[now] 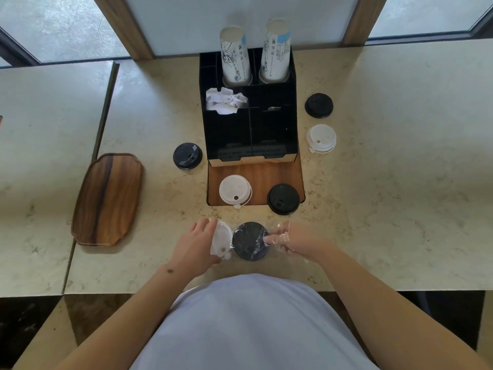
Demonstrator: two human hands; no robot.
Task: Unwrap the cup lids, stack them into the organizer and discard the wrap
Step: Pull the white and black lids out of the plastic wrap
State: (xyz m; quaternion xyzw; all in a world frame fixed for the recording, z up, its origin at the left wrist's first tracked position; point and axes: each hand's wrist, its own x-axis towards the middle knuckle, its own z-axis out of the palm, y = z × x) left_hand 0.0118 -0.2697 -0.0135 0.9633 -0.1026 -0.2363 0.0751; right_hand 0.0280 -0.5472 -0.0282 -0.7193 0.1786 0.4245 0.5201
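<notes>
Gripping a white lid (221, 237) half hidden by left hand (196, 243), right hand (293, 241) pinching clear wrap (262, 237) — edges faint.

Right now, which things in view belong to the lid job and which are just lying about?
Job:
- plastic wrap, held by the right hand
- wrapped black lid
- white lid in the left hand
- loose lids, e.g.
- black organizer

Lying about:
- wooden tray
- paper cup stacks
- crumpled paper
</notes>
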